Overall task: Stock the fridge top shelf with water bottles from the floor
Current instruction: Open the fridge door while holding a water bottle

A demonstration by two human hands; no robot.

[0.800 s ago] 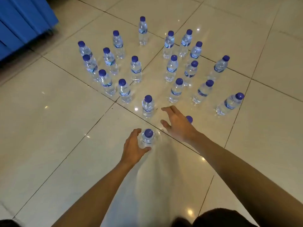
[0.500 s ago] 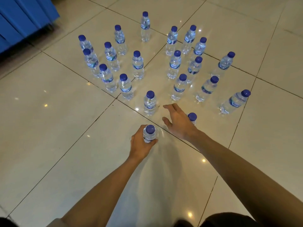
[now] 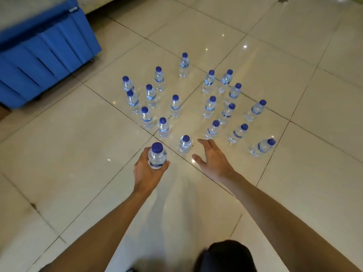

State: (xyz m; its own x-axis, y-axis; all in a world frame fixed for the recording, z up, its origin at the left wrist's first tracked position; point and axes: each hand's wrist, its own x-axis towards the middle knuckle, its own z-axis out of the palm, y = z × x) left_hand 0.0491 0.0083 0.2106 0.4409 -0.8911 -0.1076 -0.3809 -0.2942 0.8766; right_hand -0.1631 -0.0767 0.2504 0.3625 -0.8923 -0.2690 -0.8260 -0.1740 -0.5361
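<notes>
Head view, left grip: left hand [image 3: 147, 171] curled round held water bottle [image 3: 157, 157], fingers wrapped about its lower body, blue cap up, bottle upright.
Right grip: right hand [image 3: 211, 158] spread, fingers straight, holding nothing, hovering just beside nearest standing bottle [image 3: 184, 144], not touching it.
Step in hand (judged): second bottle being taken for the trip to the fridge.
Method advised: close round mid-body of the nearest bottle, lift straight up, avoid brushing neighbouring bottles [image 3: 213, 129] behind.
Risk (judged): light, narrow bottles, easily toppled in a chain.
Count, held: one.
Count, standing on tiled floor [image 3: 78, 154]: eighteen, all upright, blue-capped, loosely clustered.
Count, total: nineteen.
Fridge and top shelf: not in view.
Surroundings: blue ribbed unit [image 3: 43, 55] at upper left, well apart from the cluster.
</notes>
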